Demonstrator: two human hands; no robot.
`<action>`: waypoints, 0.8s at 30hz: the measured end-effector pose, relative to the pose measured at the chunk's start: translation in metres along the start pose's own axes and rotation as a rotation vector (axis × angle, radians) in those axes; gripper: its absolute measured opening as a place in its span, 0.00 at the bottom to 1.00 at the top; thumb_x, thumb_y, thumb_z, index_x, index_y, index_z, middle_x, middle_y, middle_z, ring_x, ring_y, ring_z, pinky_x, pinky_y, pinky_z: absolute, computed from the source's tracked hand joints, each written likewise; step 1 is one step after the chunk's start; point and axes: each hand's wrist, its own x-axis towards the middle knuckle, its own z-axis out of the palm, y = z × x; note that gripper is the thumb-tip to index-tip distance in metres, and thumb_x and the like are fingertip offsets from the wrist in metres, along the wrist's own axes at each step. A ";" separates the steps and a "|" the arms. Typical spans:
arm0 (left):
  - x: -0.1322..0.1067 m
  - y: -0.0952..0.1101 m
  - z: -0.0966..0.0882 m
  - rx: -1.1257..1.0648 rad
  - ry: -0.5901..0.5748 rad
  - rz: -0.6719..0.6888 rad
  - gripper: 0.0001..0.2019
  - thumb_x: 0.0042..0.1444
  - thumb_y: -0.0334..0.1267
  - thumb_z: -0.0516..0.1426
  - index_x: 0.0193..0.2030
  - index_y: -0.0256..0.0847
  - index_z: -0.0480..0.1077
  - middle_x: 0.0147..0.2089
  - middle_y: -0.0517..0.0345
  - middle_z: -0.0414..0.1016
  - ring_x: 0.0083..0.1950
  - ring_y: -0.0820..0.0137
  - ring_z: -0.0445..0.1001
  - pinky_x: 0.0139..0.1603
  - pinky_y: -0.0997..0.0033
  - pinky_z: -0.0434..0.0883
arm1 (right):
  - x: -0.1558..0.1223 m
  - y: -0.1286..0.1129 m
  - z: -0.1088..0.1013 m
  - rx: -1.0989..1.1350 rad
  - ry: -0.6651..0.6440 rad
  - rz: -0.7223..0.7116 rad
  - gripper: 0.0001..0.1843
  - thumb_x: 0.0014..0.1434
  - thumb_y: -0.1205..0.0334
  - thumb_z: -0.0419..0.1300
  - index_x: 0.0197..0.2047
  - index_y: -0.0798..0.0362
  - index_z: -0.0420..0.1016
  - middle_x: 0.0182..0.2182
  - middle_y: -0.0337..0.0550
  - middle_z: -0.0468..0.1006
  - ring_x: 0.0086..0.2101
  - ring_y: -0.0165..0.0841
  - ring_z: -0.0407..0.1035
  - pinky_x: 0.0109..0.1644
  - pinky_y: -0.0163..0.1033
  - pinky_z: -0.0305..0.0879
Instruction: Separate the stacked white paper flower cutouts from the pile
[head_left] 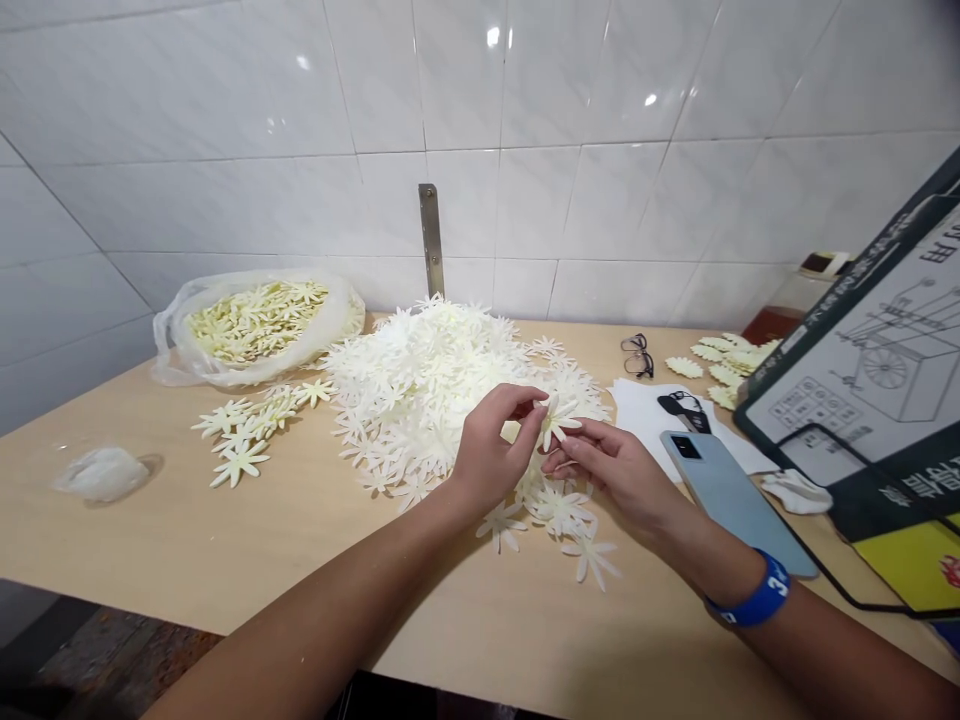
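A big heap of white flower-shaped cutouts (435,375) lies on the wooden table (225,540). My left hand (491,450) pinches one white flower cutout (559,418) between thumb and fingertips, just above the heap's near edge. My right hand (619,475), with a blue wristband (757,600), touches the same cutout from below with its fingers curled. Several loose cutouts (559,510) lie under both hands.
A plastic bag of yellowish flower cutouts (255,320) sits at the back left, with a few more (251,425) spilled beside it. A crumpled plastic piece (101,472) lies far left. Glasses (637,355), a phone (731,495) and a printed box (877,370) stand at right.
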 end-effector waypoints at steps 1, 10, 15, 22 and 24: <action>0.000 -0.001 0.000 0.006 -0.006 0.009 0.06 0.62 0.33 0.55 0.44 0.39 0.72 0.38 0.54 0.74 0.39 0.73 0.73 0.41 0.73 0.72 | 0.000 0.000 0.001 -0.032 0.005 -0.011 0.10 0.57 0.55 0.67 0.37 0.53 0.78 0.32 0.43 0.79 0.33 0.33 0.76 0.39 0.37 0.73; 0.002 -0.004 0.002 0.011 -0.032 -0.014 0.07 0.61 0.31 0.55 0.39 0.40 0.76 0.39 0.54 0.75 0.41 0.72 0.74 0.41 0.74 0.72 | -0.001 -0.001 0.003 -0.138 0.046 -0.011 0.15 0.57 0.51 0.65 0.32 0.55 0.77 0.30 0.44 0.79 0.29 0.32 0.74 0.34 0.36 0.71; 0.003 -0.010 0.001 0.039 -0.139 -0.032 0.06 0.58 0.32 0.60 0.40 0.42 0.78 0.39 0.54 0.74 0.41 0.71 0.74 0.41 0.72 0.72 | 0.002 0.000 0.000 -0.152 0.083 -0.020 0.16 0.57 0.49 0.65 0.31 0.55 0.77 0.27 0.43 0.78 0.27 0.30 0.74 0.31 0.34 0.70; 0.004 -0.016 0.003 -0.064 -0.225 -0.180 0.04 0.56 0.35 0.61 0.34 0.42 0.79 0.37 0.54 0.73 0.39 0.70 0.73 0.39 0.72 0.72 | 0.004 0.001 -0.003 -0.138 0.093 -0.010 0.19 0.54 0.46 0.67 0.28 0.56 0.76 0.24 0.43 0.77 0.23 0.29 0.71 0.25 0.33 0.68; 0.003 -0.014 0.004 -0.160 -0.206 -0.272 0.05 0.55 0.37 0.61 0.32 0.40 0.78 0.38 0.53 0.73 0.40 0.70 0.74 0.38 0.72 0.72 | 0.004 0.001 -0.002 -0.146 0.094 -0.017 0.19 0.54 0.46 0.67 0.27 0.55 0.75 0.24 0.43 0.77 0.23 0.29 0.71 0.25 0.33 0.68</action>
